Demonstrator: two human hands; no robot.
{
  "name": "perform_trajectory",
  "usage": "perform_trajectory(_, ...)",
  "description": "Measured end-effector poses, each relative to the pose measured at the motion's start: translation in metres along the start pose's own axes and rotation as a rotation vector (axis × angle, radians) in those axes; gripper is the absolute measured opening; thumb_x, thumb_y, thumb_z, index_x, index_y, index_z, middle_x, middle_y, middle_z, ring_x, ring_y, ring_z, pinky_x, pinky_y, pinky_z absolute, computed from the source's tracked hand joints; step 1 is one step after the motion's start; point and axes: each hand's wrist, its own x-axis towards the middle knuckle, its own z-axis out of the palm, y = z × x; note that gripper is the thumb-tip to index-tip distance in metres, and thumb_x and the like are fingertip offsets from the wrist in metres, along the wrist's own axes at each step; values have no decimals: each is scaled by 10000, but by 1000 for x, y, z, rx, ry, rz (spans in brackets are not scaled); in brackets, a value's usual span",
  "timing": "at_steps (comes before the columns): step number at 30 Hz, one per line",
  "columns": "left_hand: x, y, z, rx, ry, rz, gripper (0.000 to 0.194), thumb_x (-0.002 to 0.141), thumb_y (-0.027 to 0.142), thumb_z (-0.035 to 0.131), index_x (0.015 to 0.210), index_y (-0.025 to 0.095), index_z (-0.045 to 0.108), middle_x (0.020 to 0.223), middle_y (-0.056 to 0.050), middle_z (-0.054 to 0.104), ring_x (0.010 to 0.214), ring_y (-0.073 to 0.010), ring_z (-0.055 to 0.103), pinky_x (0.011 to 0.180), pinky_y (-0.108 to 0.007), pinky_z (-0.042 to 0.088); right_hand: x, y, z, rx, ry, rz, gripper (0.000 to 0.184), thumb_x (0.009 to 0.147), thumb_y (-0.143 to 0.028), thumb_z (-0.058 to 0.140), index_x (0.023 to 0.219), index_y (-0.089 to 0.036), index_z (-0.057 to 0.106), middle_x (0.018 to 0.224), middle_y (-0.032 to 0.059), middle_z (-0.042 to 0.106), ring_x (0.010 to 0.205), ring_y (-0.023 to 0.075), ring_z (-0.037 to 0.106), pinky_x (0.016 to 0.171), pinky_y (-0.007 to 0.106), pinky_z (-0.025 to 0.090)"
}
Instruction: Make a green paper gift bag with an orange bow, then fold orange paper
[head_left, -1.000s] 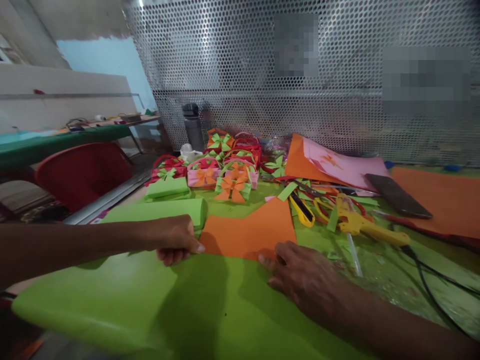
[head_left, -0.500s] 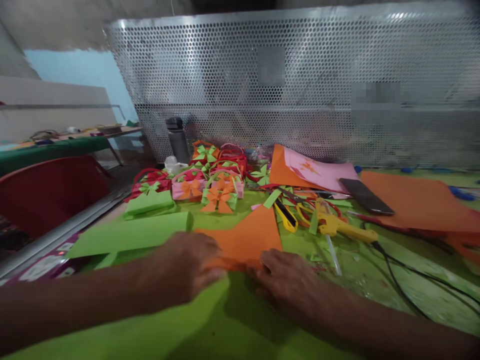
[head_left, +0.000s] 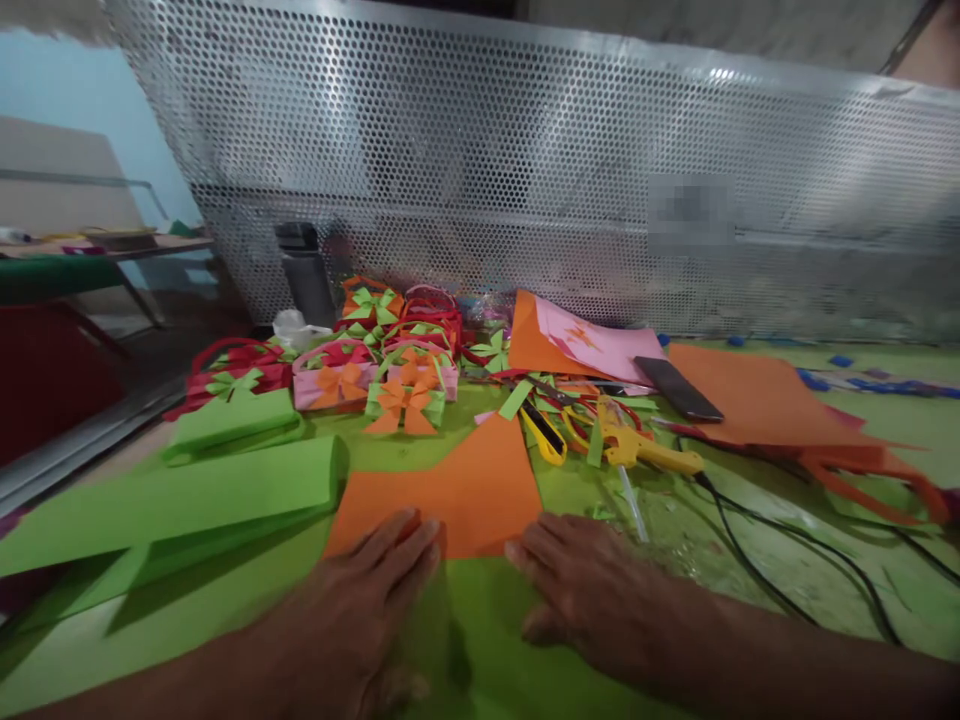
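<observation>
Left hand [head_left: 360, 600] laid wide and flat, palm down, fingers close together over the near left part of the orange paper [head_left: 465, 495]. Right hand [head_left: 581, 580] low at the near right corner, fingers loosely bent, thumb set apart, nothing visibly clasped. Left thumb blurred and partly lost from sight — hard to tell pressing from mere resting there. Orange paper flat on the green table cover [head_left: 487, 640], between the hands and the small paper bags [head_left: 409, 405], far edge rising to a peak on the right.

Apparently steadying and smoothing, judging by the flat fingers. To do so well, spread the pressure evenly along the fingers rather than digging in with the tips, likely to mark such thin material. Pin the near right corner while smoothing from the middle outward — otherwise liable to skew. Check the near edge for straightness ahead of any hard press.

Mind the surroundings too: green folded paper [head_left: 187, 500] near on the left; yellow-and-black cutter [head_left: 545, 432] just beside the right edge; yellow glue gun [head_left: 637, 447] farther right, with a black cord [head_left: 705, 485] trailing rightward. Best not to snag that cord with the right hand.
</observation>
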Motion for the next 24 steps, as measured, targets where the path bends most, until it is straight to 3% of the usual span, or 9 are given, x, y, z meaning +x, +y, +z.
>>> perform_trajectory(6, -20, -16, 13, 64, 148, 48, 752, 837, 614, 452, 1430, 194, 255, 1453, -119, 274, 1307, -358, 334, 1031, -441, 379, -22, 4, -1, 47, -22, 129, 364, 878, -446, 521, 1045, -129, 583, 921, 82, 595, 836, 218, 518, 711, 363, 419)
perform_trajectory(13, -32, -21, 27, 80, 317, -28, 642, 848, 560, 475, 1407, 271, 345, 1432, -54, 359, 1283, -309, 399, 1019, -404, 410, -37, 7, 0, 25, 15, 169, 315, 864, -389, 568, 1036, -125, 572, 909, 79, 592, 839, 216, 500, 765, 373, 402)
perform_trajectory(15, -34, -24, 27, 98, 345, 6, 581, 854, 501, 506, 1386, 294, 394, 1422, -31, 385, 1261, -273, 439, 1005, -351, 432, -37, 9, -2, 4, 13, 177, 246, 858, -349, 587, 981, -136, 580, 874, 63, 590, 805, 208, 499, 737, 358, 400)
perform_trajectory(18, -33, -28, 24, 101, 379, 21, 415, 877, 425, 505, 1262, 274, 546, 1387, -30, 451, 1228, -240, 484, 1000, -311, 438, -35, 12, -6, -68, 22, 219, 109, 868, -264, 576, 818, -167, 573, 778, 37, 575, 711, 187, 494, 641, 327, 375)
perform_trajectory(21, -28, -26, 22, 86, 416, -24, 315, 894, 420, 465, 1074, 249, 658, 1307, -48, 550, 1201, -250, 513, 1002, -343, 440, -28, 8, -10, -208, 30, 192, 54, 863, -141, 535, 836, -163, 577, 762, 53, 577, 700, 185, 505, 616, 323, 360)
perform_trajectory(24, -23, -23, 22, 83, 492, -49, 308, 895, 404, 454, 1005, 228, 681, 1223, -56, 622, 1162, -259, 547, 987, -353, 457, -17, -2, -8, -349, -9, 102, 163, 773, -28, 529, 865, -151, 585, 781, 76, 589, 690, 190, 513, 587, 325, 358)
